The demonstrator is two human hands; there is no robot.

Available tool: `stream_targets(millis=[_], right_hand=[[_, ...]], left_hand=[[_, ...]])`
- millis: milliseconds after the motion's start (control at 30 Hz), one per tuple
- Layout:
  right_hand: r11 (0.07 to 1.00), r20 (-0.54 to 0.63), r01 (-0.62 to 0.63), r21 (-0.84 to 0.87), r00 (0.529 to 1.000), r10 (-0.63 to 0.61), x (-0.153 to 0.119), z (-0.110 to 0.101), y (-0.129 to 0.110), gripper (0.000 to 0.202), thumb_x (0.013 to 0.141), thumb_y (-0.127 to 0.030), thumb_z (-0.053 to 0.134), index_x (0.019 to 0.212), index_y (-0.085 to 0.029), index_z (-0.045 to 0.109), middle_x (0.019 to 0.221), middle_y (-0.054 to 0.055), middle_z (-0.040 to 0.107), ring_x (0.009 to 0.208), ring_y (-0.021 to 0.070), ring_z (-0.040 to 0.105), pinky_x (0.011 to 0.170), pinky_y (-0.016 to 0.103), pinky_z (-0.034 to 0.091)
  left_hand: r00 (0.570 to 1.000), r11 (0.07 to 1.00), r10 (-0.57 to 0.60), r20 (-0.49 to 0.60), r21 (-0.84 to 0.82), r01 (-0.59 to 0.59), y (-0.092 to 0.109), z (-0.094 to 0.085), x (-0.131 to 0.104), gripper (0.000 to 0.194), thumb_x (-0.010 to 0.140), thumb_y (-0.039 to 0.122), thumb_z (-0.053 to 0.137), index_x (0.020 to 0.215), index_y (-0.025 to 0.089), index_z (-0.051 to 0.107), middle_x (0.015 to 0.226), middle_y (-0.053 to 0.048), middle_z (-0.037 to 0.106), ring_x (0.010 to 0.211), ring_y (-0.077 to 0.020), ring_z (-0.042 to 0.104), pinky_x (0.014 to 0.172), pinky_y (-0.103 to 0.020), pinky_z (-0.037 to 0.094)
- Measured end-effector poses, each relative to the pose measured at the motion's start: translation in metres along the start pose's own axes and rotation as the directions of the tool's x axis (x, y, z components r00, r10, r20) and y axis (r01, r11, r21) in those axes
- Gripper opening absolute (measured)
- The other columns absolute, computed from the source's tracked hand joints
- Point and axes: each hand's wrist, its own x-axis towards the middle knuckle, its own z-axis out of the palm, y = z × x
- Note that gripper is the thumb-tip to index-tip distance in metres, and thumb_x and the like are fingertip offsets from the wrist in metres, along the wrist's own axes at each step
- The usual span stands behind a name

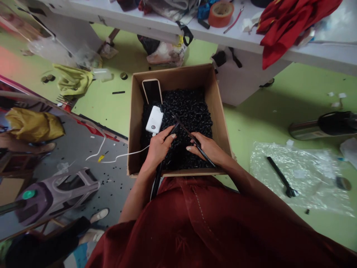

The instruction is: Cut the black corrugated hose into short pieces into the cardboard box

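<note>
Both hands are over an open cardboard box [219, 108] filled with many small glossy black pieces [186, 102]. My left hand [159, 148] is closed on a ribbed black strip [157, 182], which hangs over the box's near wall towards my lap. My right hand [205, 147] grips a long thin black rod-like piece [208, 158] lying diagonally. Its far tip reaches up close to the strip's upper end; whether they touch, I cannot tell. A phone [152, 92] leans on the box's far left. Below it lies a white device [154, 120] with a white cable [131, 153].
A white table [245, 39] stands ahead with orange tape [221, 15] and red cloth [290, 29]. To the right are clear plastic sheeting [306, 163], a black strip [280, 173] and a steel flask [306, 130]. At left sit a purple-grey stool [55, 197] and another person's feet [99, 216].
</note>
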Motion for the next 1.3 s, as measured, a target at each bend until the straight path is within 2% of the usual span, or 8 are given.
stream_targets(millis=[167, 333, 667, 867, 1000, 1133, 1300], right_hand=[[1.000, 0.034, 0.022, -0.014, 0.999, -0.022, -0.0002, -0.0004, 0.0002, 0.048, 0.085, -0.046, 0.052, 0.124, -0.018, 0.050, 0.113, 0.014, 0.062, 0.098, 0.0270, 0.060, 0.080, 0.038, 0.045], [0.999, 0.048, 0.021, -0.028, 0.999, -0.020, 0.0001, 0.0000, 0.0002, 0.049, 0.086, -0.048, 0.051, 0.124, -0.018, 0.048, 0.114, 0.014, 0.061, 0.100, 0.0275, 0.060, 0.081, 0.039, 0.045], [0.997, 0.056, 0.077, 0.000, 0.995, -0.077, 0.0003, -0.0004, 0.0035, 0.054, 0.085, -0.050, 0.052, 0.127, -0.016, 0.046, 0.119, 0.016, 0.057, 0.107, 0.0296, 0.055, 0.089, 0.043, 0.043], [0.994, 0.039, 0.093, -0.060, 0.995, -0.091, 0.0005, -0.0006, 0.0061, 0.033, 0.090, -0.040, 0.044, 0.113, -0.018, 0.052, 0.099, 0.011, 0.061, 0.092, 0.0247, 0.057, 0.081, 0.037, 0.043], [0.991, 0.014, 0.106, -0.082, 0.994, -0.105, -0.0001, 0.0012, 0.0083, 0.025, 0.089, -0.034, 0.043, 0.106, -0.019, 0.053, 0.096, 0.010, 0.063, 0.089, 0.0233, 0.058, 0.078, 0.035, 0.042], [0.991, 0.023, 0.057, -0.119, 0.998, -0.055, 0.0007, 0.0025, 0.0077, 0.019, 0.087, -0.030, 0.043, 0.098, -0.018, 0.052, 0.088, 0.009, 0.063, 0.079, 0.0218, 0.059, 0.070, 0.031, 0.040], [0.982, 0.042, -0.020, -0.187, 0.999, 0.028, 0.0027, 0.0039, 0.0068, 0.013, 0.085, -0.027, 0.044, 0.092, -0.020, 0.052, 0.078, 0.005, 0.064, 0.068, 0.0187, 0.057, 0.062, 0.028, 0.035]], left_hand=[[0.998, 0.992, 0.049, -0.025, 0.120, -0.046, -0.0017, 0.0010, 0.0014, 0.040, 0.084, 0.030, 0.055, 0.122, 0.022, 0.064, 0.082, -0.003, 0.069, 0.072, -0.0138, 0.058, 0.068, -0.025, 0.046], [0.999, 0.986, 0.038, 0.023, 0.162, -0.041, -0.0003, 0.0018, 0.0022, 0.041, 0.086, 0.029, 0.054, 0.124, 0.021, 0.062, 0.079, -0.002, 0.068, 0.070, -0.0131, 0.058, 0.070, -0.026, 0.047], [0.985, 0.945, 0.147, 0.089, 0.281, -0.166, -0.0035, 0.0029, 0.0036, 0.038, 0.088, 0.028, 0.052, 0.124, 0.021, 0.062, 0.094, -0.006, 0.070, 0.075, -0.0146, 0.060, 0.072, -0.027, 0.048], [0.979, 0.939, 0.168, 0.117, 0.283, -0.195, -0.0039, 0.0032, 0.0041, 0.038, 0.088, 0.028, 0.051, 0.124, 0.020, 0.062, 0.095, -0.006, 0.070, 0.077, -0.0150, 0.060, 0.074, -0.028, 0.048], [0.983, 0.949, 0.135, 0.128, 0.268, -0.165, -0.0039, 0.0044, 0.0039, 0.038, 0.089, 0.027, 0.049, 0.124, 0.020, 0.062, 0.093, -0.006, 0.070, 0.074, -0.0142, 0.059, 0.072, -0.027, 0.047], [0.985, 0.958, 0.099, 0.139, 0.256, -0.132, -0.0035, 0.0057, 0.0040, 0.039, 0.089, 0.027, 0.047, 0.124, 0.019, 0.061, 0.088, -0.005, 0.069, 0.068, -0.0132, 0.056, 0.069, -0.025, 0.045], [0.986, 0.959, 0.047, 0.161, 0.270, -0.090, -0.0007, 0.0062, 0.0036, 0.033, 0.088, 0.024, 0.047, 0.114, 0.017, 0.066, 0.078, -0.003, 0.066, 0.065, -0.0130, 0.054, 0.068, -0.024, 0.042]])
